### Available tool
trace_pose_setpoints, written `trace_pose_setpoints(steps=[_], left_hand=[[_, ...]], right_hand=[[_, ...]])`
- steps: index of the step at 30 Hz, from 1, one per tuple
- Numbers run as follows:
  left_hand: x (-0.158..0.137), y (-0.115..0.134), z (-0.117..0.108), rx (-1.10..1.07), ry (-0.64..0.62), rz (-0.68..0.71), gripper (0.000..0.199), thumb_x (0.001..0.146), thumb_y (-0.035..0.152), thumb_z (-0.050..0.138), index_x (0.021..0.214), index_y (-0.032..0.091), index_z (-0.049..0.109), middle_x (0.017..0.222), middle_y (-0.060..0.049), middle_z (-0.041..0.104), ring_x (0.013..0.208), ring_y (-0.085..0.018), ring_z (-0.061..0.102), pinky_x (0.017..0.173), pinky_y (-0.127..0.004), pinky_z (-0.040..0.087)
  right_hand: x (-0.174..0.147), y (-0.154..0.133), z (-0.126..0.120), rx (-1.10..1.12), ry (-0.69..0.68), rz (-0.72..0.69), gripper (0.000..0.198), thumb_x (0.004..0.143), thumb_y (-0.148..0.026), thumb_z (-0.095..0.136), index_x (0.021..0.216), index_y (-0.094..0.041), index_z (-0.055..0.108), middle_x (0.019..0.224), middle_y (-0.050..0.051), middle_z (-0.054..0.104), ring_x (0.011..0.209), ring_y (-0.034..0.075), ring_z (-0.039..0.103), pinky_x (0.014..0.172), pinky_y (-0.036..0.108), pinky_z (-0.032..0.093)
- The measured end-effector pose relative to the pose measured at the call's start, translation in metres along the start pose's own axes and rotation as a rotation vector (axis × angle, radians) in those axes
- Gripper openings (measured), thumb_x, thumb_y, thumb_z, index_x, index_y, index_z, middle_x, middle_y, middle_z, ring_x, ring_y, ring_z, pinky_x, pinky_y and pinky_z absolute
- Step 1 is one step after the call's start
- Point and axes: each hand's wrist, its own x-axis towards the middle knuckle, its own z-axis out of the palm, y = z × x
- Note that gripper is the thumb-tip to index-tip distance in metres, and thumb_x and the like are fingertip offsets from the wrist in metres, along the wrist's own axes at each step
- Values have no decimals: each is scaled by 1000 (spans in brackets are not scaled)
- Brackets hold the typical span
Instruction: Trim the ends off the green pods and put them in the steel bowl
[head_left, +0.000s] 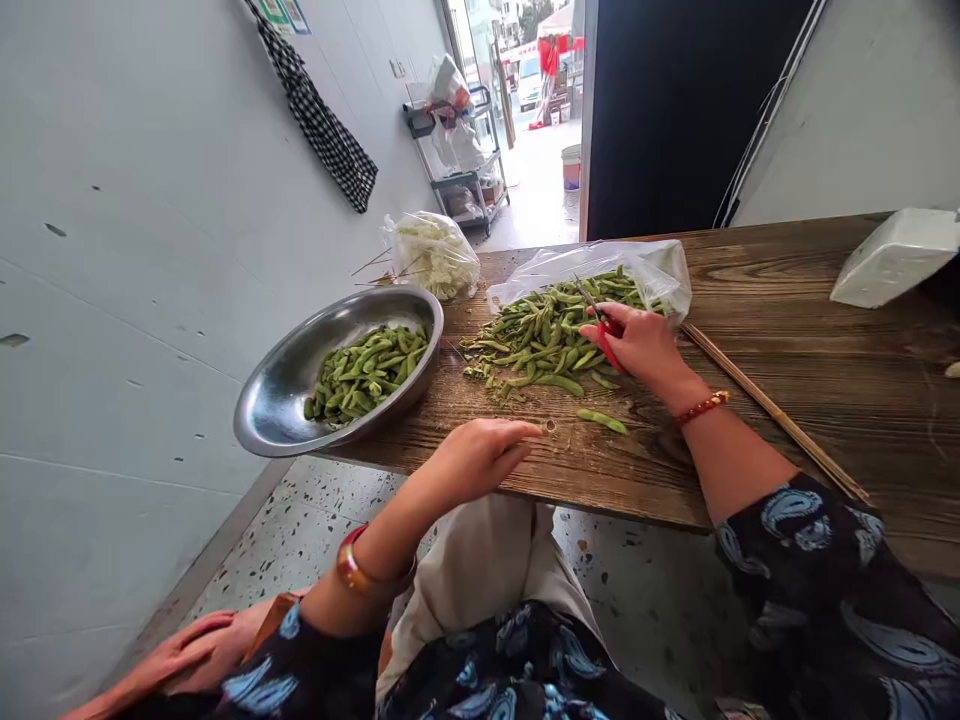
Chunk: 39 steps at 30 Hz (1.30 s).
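My right hand is closed round the red handles of a pair of scissors, whose blades point up and away over a heap of green edamame pods. The heap spills from a clear plastic bag. My left hand is held at the table's near edge, fingers stretched to the right, with nothing visible in it. A single pod lies apart on the wood between my hands. To the left, a wide metal bowl holds more pods, tilted and partly past the table edge.
The wooden table carries a bag of pale florets, thin wooden sticks and a white block-shaped object. Another person's hands rest at lower left. A cart stands by the doorway.
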Motion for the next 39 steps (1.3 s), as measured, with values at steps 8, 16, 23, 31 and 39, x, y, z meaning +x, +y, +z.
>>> trace_pose_setpoints(steps=[8, 16, 23, 31, 39], left_hand=[[41, -83, -4, 396, 85, -223, 35, 90, 28, 48, 123, 28, 62, 113, -5, 70, 101, -21, 66, 89, -31, 49], [105, -106, -34, 342, 337, -315, 29, 85, 24, 55, 107, 16, 72, 89, -10, 73, 85, -20, 66, 81, -28, 47], [127, -109, -27, 493, 204, -378, 28, 84, 19, 52, 100, 24, 74, 103, -10, 71, 102, -26, 64, 87, -35, 46], [127, -105, -26, 348, 324, -328, 19, 84, 23, 54, 88, 15, 71, 91, -10, 69, 87, -21, 63, 73, -28, 46], [115, -86, -14, -1031, 270, -210, 37, 71, 44, 71, 82, 12, 58, 65, -1, 61, 40, -2, 33, 37, -16, 17]], right_hand=[[-2, -1, 0, -24, -27, 16, 50, 82, -56, 57, 112, -18, 69, 68, 4, 65, 60, 17, 55, 57, 27, 37], [-1, -1, 2, -59, -32, 19, 53, 82, -56, 57, 114, -16, 69, 73, 6, 68, 63, 19, 58, 58, 28, 39], [-1, 1, 5, -77, -31, 16, 55, 82, -57, 57, 117, -17, 67, 72, 5, 68, 63, 19, 59, 58, 28, 40], [-1, -3, 4, -68, -35, 7, 52, 83, -55, 56, 116, -17, 67, 76, 6, 69, 68, 20, 62, 62, 29, 43], [-2, -7, 6, -83, -24, 1, 50, 82, -55, 57, 113, -18, 68, 71, 5, 67, 63, 19, 60, 59, 28, 41]])
